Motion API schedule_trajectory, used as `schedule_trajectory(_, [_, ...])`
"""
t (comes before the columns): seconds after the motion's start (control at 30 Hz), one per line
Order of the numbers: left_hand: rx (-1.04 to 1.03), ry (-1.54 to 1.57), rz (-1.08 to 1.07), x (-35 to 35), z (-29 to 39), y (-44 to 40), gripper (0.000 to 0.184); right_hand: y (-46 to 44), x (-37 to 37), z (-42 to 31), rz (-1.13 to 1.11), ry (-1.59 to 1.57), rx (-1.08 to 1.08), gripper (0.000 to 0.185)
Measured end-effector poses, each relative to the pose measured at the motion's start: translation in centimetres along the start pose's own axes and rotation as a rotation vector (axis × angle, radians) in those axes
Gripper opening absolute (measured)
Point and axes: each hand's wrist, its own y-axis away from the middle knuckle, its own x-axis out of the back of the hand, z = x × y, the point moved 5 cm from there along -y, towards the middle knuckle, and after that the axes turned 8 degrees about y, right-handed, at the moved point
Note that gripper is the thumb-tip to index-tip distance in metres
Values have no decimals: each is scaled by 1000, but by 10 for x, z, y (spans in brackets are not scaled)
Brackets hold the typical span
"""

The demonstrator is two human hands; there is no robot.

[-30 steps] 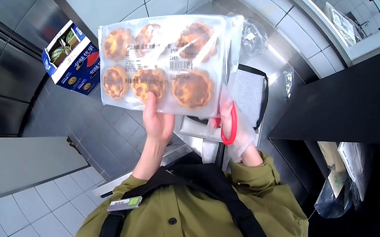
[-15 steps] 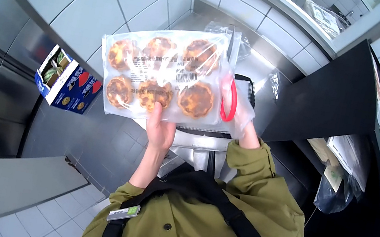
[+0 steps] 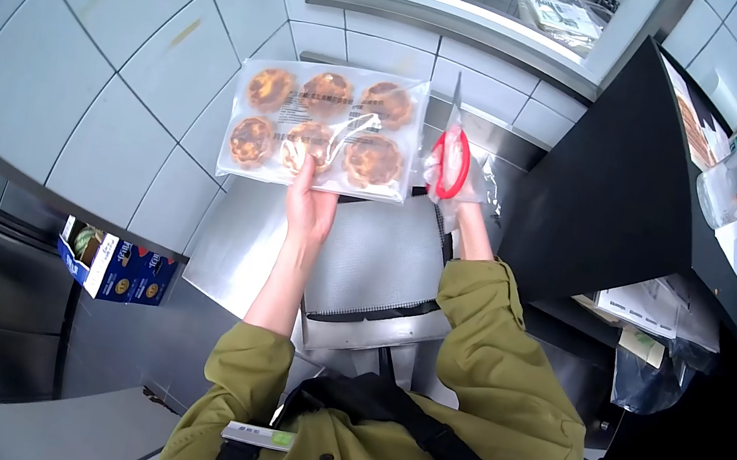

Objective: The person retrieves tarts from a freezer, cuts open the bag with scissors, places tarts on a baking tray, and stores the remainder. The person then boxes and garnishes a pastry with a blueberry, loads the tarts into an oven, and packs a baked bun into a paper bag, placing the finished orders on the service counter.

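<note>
A clear plastic pack of egg tarts (image 3: 338, 164), printed with dark text, is held up in front of me over the counter. My left hand (image 3: 310, 205) grips its near edge, thumb on top and the other fingers hidden beneath. Several browned tarts show through the film in two rows. Just right of the pack, my right hand (image 3: 448, 203) wears a thin clear plastic glove and is closed around red-handled scissors (image 3: 466, 161). Their blades point away from me and stand apart from the pack.
Below the pack, a grey mesh panel with black edging (image 3: 379, 256) lies on the steel counter (image 3: 232, 250). A tall black cabinet (image 3: 612, 165) stands at right, with papers below it. A blue carton (image 3: 125, 271) sits low at left. Tiled walls (image 3: 144, 23) and a window frame (image 3: 427, 12) border the back.
The pack has moved farther from my body and now sits level. The scissors have come clear of its right edge, blades now plainly visible. My view has shifted, showing more counter.
</note>
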Motion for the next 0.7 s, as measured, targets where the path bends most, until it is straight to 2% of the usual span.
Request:
schedule_trajectory(0.03, [4,-4,8,3,2,-2,40,3,14,1,38,131,-24,59])
schedule_trajectory(0.1, [14,-8,37,7,6,-5,40,-2,48,18,71,961,-131,58])
schedule_trajectory(0.17, [8,-39,52,10,13,-4,40,18,68,33,387,1136,-272,49])
schedule_trajectory(0.27, [32,30,96,20,20,-2,39,3,97,80,307,1368,-520,38])
schedule_trajectory(0.37, [25,98,140,23,30,10,39,-13,119,112,501,1319,-431,22])
schedule_trajectory(0.47, [1,98,171,24,40,27,40,-12,69,78,176,1453,-30,21])
schedule_trajectory(0.5, [-7,94,176,25,42,35,40,-2,38,73,203,1514,384,26])
schedule_trajectory(0.57, [16,130,202,27,42,50,41,10,-10,60,-110,1301,239,25])
schedule_trajectory(0.67, [-33,126,220,39,52,71,41,9,-28,57,119,849,52,23])
schedule_trajectory(0.7, [-40,156,249,46,52,78,41,17,-38,49,148,648,199,22])
